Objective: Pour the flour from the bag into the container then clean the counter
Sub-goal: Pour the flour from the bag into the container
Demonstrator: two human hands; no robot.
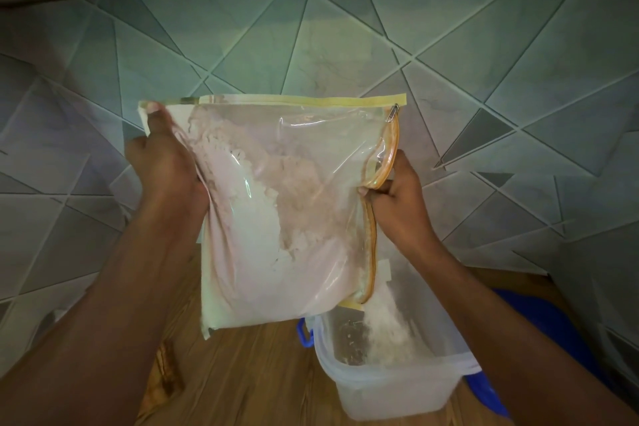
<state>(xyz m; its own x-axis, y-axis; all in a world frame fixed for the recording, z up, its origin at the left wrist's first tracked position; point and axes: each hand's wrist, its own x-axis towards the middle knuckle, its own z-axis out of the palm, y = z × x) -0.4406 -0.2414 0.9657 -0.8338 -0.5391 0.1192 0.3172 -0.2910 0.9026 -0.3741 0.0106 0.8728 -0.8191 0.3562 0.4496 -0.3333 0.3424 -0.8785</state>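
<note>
The clear plastic bag [276, 204] hangs upright in mid-air above the wooden worktop [249, 373], held between both hands; its yellow-edged zip side faces right and runs down toward the container [390, 373]. The left hand [166, 162] has its grip clamped on the bag's upper left edge, fingers wrapped round the plastic with the thumb tip pressed near the top corner; most of the bag's body lies to the right of and below that grip. The right hand [397, 197] pinches the zip edge about halfway down the right side, fingers closed on the orange-and-yellow seam; above this grip the seam bows open, and a small metal zip pull [393, 112] dangles at the top right corner. Flour [249, 252] lies heaped in the lower left of the bag and clings in a film to the plastic higher up; a white stream of it [383, 315] spills from the bag's lower right corner, below the right hand, into the container. The container is a translucent rectangular tub with a blue clasp [305, 334] on its left side; it stands on the worktop at lower right, directly under the pouring corner, with a low pile of flour on its floor. Grey-green tiles [449, 45] with diagonal joints cover the wall behind.
</note>
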